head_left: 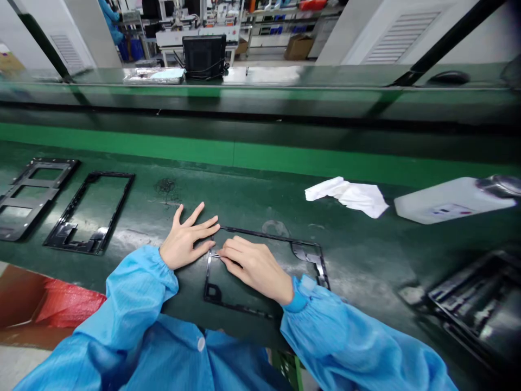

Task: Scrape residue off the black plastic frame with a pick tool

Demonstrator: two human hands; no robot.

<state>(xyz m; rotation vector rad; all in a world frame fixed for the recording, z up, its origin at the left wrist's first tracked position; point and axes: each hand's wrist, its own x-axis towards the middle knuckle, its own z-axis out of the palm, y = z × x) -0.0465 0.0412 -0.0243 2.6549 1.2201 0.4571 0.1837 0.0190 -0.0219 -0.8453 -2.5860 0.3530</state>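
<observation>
A thin black rectangular frame (260, 234) lies flat on the bench in front of me. My left hand (185, 241) rests at its left end, fingers spread, with the thumb and fingertips close to the frame's short side. Over the frame's opening, my right hand (254, 263) is closed in a pinch. Between its fingertips is a small thin silvery piece (215, 255), held at the left side of the frame; its exact kind is too small to tell. Part of the frame's lower right is hidden behind my right wrist and sleeve.
To the left lie another black frame (127, 187) and a grey fixture plate (49, 184) with openings. A crumpled white cloth (352, 196) and a white bottle (443, 203) on its side are at right. Blurred black frames (472, 293) sit far right. An open box (20, 304) holds red wrap.
</observation>
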